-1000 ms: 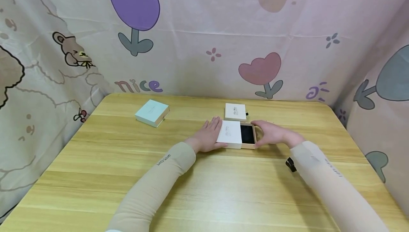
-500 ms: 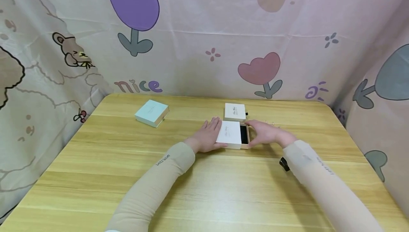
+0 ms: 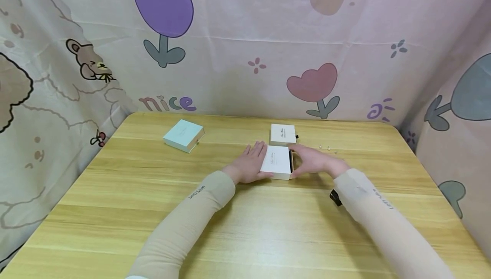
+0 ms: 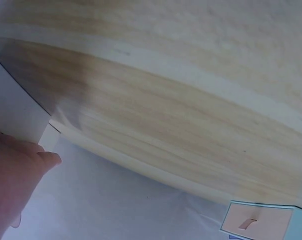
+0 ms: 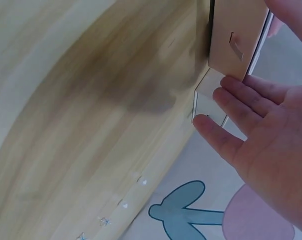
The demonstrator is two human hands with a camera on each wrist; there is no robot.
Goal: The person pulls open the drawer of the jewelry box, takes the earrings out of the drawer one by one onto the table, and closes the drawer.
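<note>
A white slide-out drawer box [image 3: 275,159] lies on the table between both hands, its tan drawer [image 3: 292,161] showing as a thin strip at the right end. My left hand [image 3: 250,164] rests against the white sleeve's left side, fingers straight and thumb along the front. At the drawer end, my right hand [image 3: 313,160] spreads thumb and fingers toward opposite corners. In the right wrist view the drawer's end face [image 5: 228,30] carries a small ribbon tab, and the straight fingers [image 5: 243,107] lie right at its edge.
A second white box [image 3: 282,134] with a black tab stands just behind. Farther left sits a pale blue box [image 3: 183,135]. Several tiny shiny pieces [image 5: 105,221], some star-shaped, lie on the table right of the boxes. A printed curtain [image 3: 238,74] hangs behind the table.
My right hand has moved left, and the drawer has slid almost fully into the white sleeve. The left hand has stayed in place. The tiny shiny pieces have come into sight.
</note>
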